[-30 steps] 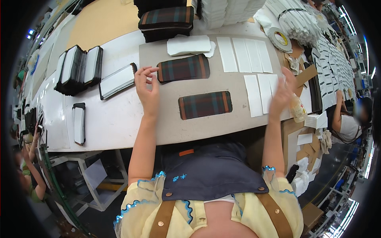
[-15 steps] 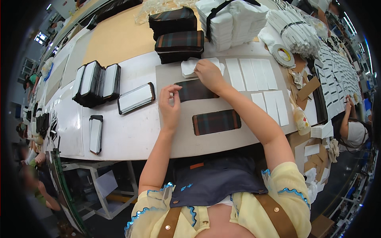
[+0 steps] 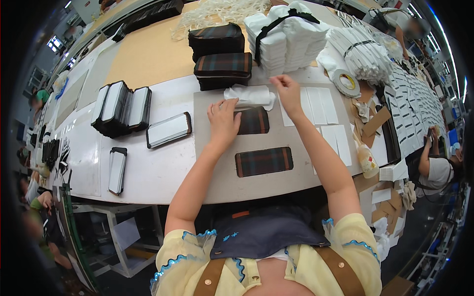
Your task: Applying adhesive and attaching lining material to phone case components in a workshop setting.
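Observation:
My left hand [image 3: 224,121] lies with its fingers stretched out over the left end of a dark plaid rectangular piece [image 3: 256,121]. Its fingertips reach the edge of a crumpled white sheet [image 3: 250,95] just beyond. My right hand [image 3: 289,96] is raised right of that sheet, its fingers curled and pinched together; I cannot make out anything between them. A second plaid piece [image 3: 264,162] rests nearer to me on the grey board [image 3: 217,182]. White rectangular strips [image 3: 316,106] are laid in two rows beside my right forearm.
Stacked plaid cases [image 3: 223,69] and a strapped white bundle [image 3: 289,42] stand at the back. White-faced black-edged panels [image 3: 116,111] are piled on the left. A tape roll [image 3: 346,83], a bottle [image 3: 366,160] and cardboard scraps lie to the right. A person [image 3: 434,170] sits at far right.
My right hand has moved off the white sheet to the right. My left hand has shifted right onto the far plaid piece, its fingers now spread. The view has tilted slightly.

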Action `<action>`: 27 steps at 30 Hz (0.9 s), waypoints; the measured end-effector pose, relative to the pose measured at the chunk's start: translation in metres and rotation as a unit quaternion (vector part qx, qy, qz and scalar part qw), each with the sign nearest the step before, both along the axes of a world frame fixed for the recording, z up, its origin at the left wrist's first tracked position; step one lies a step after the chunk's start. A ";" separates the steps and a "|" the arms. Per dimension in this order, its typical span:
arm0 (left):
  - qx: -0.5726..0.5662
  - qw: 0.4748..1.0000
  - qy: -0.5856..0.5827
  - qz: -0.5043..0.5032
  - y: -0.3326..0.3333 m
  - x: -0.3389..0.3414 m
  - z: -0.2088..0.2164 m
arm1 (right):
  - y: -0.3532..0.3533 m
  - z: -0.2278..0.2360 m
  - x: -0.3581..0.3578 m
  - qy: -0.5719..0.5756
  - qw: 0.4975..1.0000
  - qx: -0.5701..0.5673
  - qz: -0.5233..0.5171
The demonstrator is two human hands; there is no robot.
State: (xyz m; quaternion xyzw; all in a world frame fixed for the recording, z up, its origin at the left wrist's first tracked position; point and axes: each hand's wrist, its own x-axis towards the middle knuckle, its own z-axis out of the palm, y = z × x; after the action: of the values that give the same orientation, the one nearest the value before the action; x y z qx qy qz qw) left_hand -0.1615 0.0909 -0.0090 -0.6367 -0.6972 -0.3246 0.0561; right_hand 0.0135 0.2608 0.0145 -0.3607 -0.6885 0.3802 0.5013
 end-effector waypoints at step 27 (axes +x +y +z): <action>-0.024 0.675 -0.724 -0.143 -0.049 0.084 0.088 | -0.170 0.060 0.072 -0.100 0.962 0.253 0.010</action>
State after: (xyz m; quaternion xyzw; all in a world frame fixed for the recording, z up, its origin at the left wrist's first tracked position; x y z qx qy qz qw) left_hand -0.0777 0.0416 0.0789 -0.2960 -0.4274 -0.6712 -0.5284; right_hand 0.0852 0.0903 0.0745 -0.2510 -0.8127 0.1604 0.5008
